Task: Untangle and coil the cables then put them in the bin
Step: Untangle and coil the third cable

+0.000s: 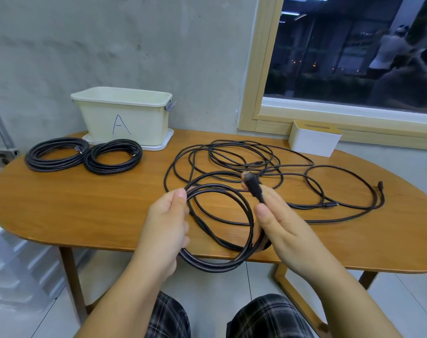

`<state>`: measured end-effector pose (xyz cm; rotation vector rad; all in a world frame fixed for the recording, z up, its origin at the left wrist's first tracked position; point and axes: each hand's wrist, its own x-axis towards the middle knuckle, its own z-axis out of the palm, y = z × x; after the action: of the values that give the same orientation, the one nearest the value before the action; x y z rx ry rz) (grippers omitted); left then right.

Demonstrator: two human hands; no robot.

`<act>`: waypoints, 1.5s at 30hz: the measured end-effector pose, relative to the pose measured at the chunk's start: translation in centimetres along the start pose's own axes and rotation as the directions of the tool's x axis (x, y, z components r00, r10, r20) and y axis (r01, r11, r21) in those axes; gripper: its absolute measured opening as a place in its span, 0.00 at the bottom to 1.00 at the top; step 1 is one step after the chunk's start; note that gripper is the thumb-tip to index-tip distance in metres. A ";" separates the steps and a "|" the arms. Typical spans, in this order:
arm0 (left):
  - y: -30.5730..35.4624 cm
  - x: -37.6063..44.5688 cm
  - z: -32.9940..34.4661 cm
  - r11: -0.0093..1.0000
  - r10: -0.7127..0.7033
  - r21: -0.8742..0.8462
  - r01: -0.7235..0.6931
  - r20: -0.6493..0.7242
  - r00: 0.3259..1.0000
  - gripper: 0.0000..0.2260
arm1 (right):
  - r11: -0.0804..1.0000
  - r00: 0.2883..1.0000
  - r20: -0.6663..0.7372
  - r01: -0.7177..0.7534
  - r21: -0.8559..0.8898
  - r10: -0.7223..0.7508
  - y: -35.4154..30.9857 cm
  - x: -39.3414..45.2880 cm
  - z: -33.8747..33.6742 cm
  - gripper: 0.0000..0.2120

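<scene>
A partly wound black cable coil (222, 261) hangs over the table's front edge. My left hand (167, 222) grips its left side. My right hand (278, 213) pinches the same cable just behind its connector end (250, 184), which points up and away. Loose black cable (244, 154) sprawls in tangled loops across the table's middle and right. Two finished black coils lie at the back left, one (56, 154) beside the other (113, 156). The cream bin (124, 115) marked "A" stands behind them by the wall.
The oval wooden table (73, 215) stands against a concrete wall. A white tissue box (313, 137) with a wooden top sits at the back right under the window. A wall socket (4, 157) is at the far left. My knees show below the table edge.
</scene>
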<state>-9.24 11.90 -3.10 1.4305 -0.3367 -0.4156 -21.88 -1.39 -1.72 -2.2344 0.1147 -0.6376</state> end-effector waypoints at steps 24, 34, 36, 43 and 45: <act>0.1 -0.4 0.6 0.996 0.065 0.057 -0.071 0.099 0.993 0.17 | 0.955 0.963 -0.089 -0.237 0.175 0.255 0.4 0.0 -0.3 0.09; 1.0 -0.9 1.0 0.992 0.031 -0.123 -0.017 0.110 0.993 0.16 | 0.975 0.971 -0.182 -0.181 -0.129 0.156 1.7 0.6 0.3 0.09; 1.3 -1.1 1.4 0.988 0.025 -0.157 -0.003 0.138 0.990 0.16 | 0.988 0.967 -0.208 -0.157 -0.013 0.151 1.6 0.5 0.8 0.14; 0.0 -1.0 1.7 0.997 0.051 -0.065 -0.039 0.195 0.980 0.09 | 0.990 0.950 -0.293 -0.074 0.118 0.106 1.6 0.1 1.7 0.25; -1.0 -0.6 1.4 0.986 0.099 0.109 -0.127 0.233 0.967 0.10 | 0.995 0.948 -0.309 -0.052 0.082 0.075 1.6 0.0 1.7 0.27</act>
<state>-10.50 10.91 -3.97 1.4785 -0.6360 -0.4726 -20.87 -1.28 -3.81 -2.0371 0.3160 -0.9410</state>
